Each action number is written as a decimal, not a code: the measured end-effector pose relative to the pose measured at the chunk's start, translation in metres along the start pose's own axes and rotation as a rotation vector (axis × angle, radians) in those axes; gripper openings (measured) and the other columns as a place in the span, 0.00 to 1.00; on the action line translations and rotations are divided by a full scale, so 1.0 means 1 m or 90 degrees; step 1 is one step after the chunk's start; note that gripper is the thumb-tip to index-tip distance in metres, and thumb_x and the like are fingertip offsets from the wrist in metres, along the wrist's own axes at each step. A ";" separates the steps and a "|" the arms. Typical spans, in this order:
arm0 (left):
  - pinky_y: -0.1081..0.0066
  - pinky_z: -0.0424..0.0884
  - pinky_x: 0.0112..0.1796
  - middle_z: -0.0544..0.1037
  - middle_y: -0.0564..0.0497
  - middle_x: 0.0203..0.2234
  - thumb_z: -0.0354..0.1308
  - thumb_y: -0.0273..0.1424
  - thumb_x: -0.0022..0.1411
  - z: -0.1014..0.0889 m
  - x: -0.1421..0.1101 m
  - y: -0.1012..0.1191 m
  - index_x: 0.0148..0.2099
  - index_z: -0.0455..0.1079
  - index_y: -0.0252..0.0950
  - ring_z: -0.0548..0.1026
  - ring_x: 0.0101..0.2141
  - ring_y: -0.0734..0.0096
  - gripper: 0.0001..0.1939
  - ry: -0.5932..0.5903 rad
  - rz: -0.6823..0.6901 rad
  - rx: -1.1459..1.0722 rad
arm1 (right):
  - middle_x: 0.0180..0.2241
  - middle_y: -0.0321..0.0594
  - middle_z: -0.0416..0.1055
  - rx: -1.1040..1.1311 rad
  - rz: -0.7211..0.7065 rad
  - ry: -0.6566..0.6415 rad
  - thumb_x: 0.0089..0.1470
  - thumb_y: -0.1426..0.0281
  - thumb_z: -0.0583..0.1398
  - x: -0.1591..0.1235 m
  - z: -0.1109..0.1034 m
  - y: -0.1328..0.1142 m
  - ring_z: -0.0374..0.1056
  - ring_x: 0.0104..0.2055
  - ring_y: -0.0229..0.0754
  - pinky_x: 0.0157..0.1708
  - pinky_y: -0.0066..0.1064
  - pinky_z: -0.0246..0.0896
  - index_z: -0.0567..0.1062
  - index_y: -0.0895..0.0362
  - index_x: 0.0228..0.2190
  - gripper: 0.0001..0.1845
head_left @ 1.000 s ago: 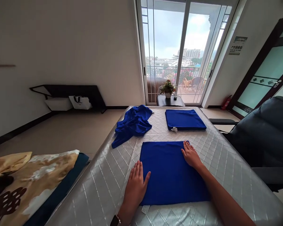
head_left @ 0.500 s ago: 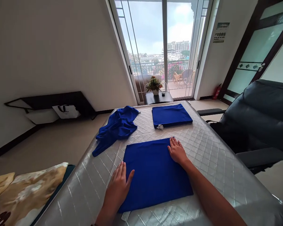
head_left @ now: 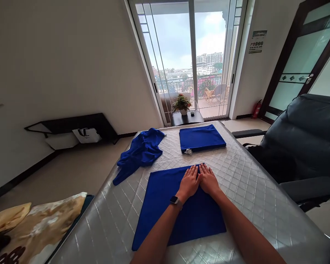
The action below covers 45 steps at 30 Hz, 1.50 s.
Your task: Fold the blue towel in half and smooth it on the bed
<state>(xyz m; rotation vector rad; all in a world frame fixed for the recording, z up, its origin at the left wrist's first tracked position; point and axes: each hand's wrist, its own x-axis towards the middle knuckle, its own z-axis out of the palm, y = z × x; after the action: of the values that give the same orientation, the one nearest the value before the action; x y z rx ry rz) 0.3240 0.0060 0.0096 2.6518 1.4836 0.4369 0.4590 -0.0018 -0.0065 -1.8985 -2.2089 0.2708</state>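
A folded blue cloth (head_left: 159, 205) lies flat in front of me on the silver quilted table cover (head_left: 244, 205). My left hand (head_left: 190, 181) rests flat on its far part, fingers stretched out, a watch on the wrist. Right beside it, my right hand (head_left: 208, 179) lies flat at the cloth's far right corner, the two thumbs meeting or nearly so. Farther off sits a neat blue folded stack (head_left: 202, 138) with a white tag at its near edge. A crumpled blue garment (head_left: 143, 150) lies loose at the far left.
A black armchair (head_left: 310, 146) stands along the right side. At the lower left is a brown patterned blanket (head_left: 49, 223). Beyond the far edge a potted plant (head_left: 183, 104) stands on a small dark table, before the glass sliding door (head_left: 176, 44).
My left hand has moved from the cloth's left edge to the far right part, beside my right hand. The right hand stays near the same corner. The view has shifted slightly.
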 end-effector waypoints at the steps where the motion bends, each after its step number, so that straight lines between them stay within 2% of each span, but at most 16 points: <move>1: 0.56 0.56 0.68 0.62 0.41 0.69 0.32 0.46 0.77 0.001 -0.001 -0.007 0.71 0.57 0.30 0.57 0.69 0.61 0.34 -0.006 -0.006 0.004 | 0.73 0.45 0.42 0.000 0.008 0.002 0.68 0.67 0.42 0.001 0.000 -0.001 0.36 0.75 0.44 0.72 0.42 0.31 0.51 0.66 0.70 0.34; 7: 0.53 0.55 0.68 0.60 0.41 0.70 0.34 0.48 0.76 -0.007 -0.035 -0.057 0.72 0.56 0.32 0.55 0.70 0.60 0.34 -0.002 -0.045 0.062 | 0.73 0.45 0.43 0.010 0.029 0.011 0.69 0.63 0.40 0.001 -0.001 -0.004 0.37 0.75 0.44 0.72 0.41 0.31 0.51 0.66 0.70 0.35; 12: 0.53 0.54 0.68 0.58 0.43 0.70 0.36 0.48 0.76 -0.021 -0.068 -0.113 0.73 0.53 0.36 0.55 0.70 0.61 0.33 -0.003 -0.106 0.090 | 0.73 0.43 0.43 0.014 0.033 0.017 0.70 0.61 0.40 0.000 0.000 -0.004 0.36 0.75 0.42 0.72 0.40 0.29 0.51 0.65 0.71 0.35; 17: 0.52 0.52 0.68 0.56 0.40 0.71 0.36 0.50 0.75 -0.037 -0.098 -0.170 0.73 0.52 0.32 0.54 0.70 0.58 0.36 0.001 -0.185 0.086 | 0.73 0.42 0.43 0.010 0.040 0.014 0.69 0.60 0.41 0.001 0.002 -0.003 0.36 0.75 0.42 0.72 0.39 0.30 0.51 0.65 0.71 0.35; 20: 0.53 0.53 0.68 0.55 0.39 0.71 0.34 0.51 0.75 -0.039 -0.111 -0.191 0.74 0.51 0.30 0.54 0.70 0.58 0.38 0.019 -0.232 0.073 | 0.73 0.42 0.43 0.000 0.045 0.018 0.69 0.60 0.41 0.002 0.006 -0.002 0.36 0.75 0.42 0.72 0.39 0.30 0.52 0.64 0.71 0.35; 23: 0.52 0.54 0.67 0.55 0.36 0.71 0.35 0.54 0.73 -0.036 -0.116 -0.197 0.73 0.51 0.28 0.55 0.70 0.55 0.41 0.029 -0.245 0.067 | 0.73 0.41 0.43 -0.010 0.045 0.018 0.69 0.59 0.41 0.002 0.009 -0.001 0.36 0.75 0.41 0.72 0.38 0.31 0.52 0.63 0.71 0.35; 33: 0.53 0.54 0.67 0.57 0.36 0.70 0.34 0.54 0.73 -0.037 -0.115 -0.183 0.74 0.51 0.29 0.55 0.70 0.55 0.41 0.047 -0.252 0.079 | 0.73 0.42 0.44 -0.034 0.036 0.000 0.69 0.59 0.41 0.005 0.009 0.008 0.37 0.75 0.41 0.72 0.39 0.34 0.52 0.62 0.71 0.35; 39: 0.52 0.53 0.67 0.57 0.37 0.70 0.32 0.55 0.72 -0.039 -0.114 -0.182 0.74 0.51 0.29 0.56 0.70 0.55 0.42 0.049 -0.250 0.085 | 0.73 0.41 0.43 -0.037 0.044 0.003 0.69 0.59 0.40 0.003 0.009 0.006 0.35 0.75 0.41 0.72 0.39 0.32 0.51 0.62 0.71 0.35; 45: 0.53 0.51 0.68 0.56 0.37 0.71 0.31 0.53 0.73 -0.043 -0.113 -0.178 0.73 0.52 0.27 0.54 0.70 0.56 0.42 0.030 -0.266 0.089 | 0.74 0.43 0.40 -0.056 0.032 -0.056 0.70 0.60 0.40 0.009 0.000 0.007 0.34 0.75 0.42 0.72 0.41 0.33 0.48 0.64 0.71 0.35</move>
<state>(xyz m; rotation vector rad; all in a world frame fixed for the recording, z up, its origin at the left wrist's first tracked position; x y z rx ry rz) 0.1093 0.0021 -0.0091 2.3384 2.0850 0.3712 0.4646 0.0080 -0.0083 -2.0276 -2.2658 0.2742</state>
